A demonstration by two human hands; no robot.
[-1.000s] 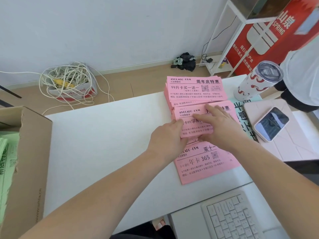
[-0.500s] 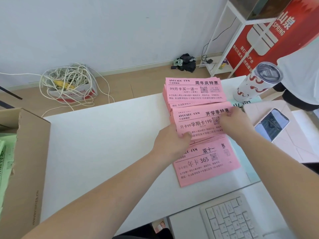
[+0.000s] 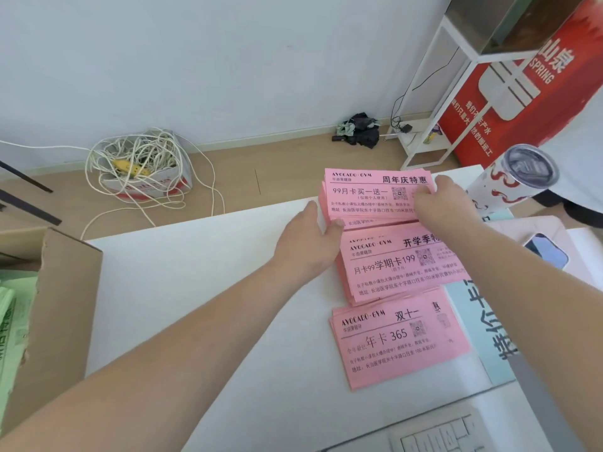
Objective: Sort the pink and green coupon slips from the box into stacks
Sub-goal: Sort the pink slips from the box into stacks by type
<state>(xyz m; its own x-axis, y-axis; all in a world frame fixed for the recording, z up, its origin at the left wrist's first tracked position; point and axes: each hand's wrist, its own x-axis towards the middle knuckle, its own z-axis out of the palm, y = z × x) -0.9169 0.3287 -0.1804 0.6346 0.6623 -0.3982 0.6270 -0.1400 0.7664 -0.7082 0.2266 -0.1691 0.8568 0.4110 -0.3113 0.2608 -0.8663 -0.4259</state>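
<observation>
My left hand (image 3: 306, 238) presses the left edge of the far stack (image 3: 368, 194); my right hand (image 3: 447, 203) grips its right end. Light, slippery paper, probably best squeezed endwise.

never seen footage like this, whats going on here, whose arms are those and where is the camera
There is no machine here: a person wears one camera on the head, looking forward and down, so the two arms are their own. On the white table lie three piles of pink gym coupons: the far stack, the middle stack and the near stack. The left hand presses against the far stack's left edge; the right hand grips its right end. A cardboard box at left holds green slips. A tumbler, phone and keyboard sit nearby.
</observation>
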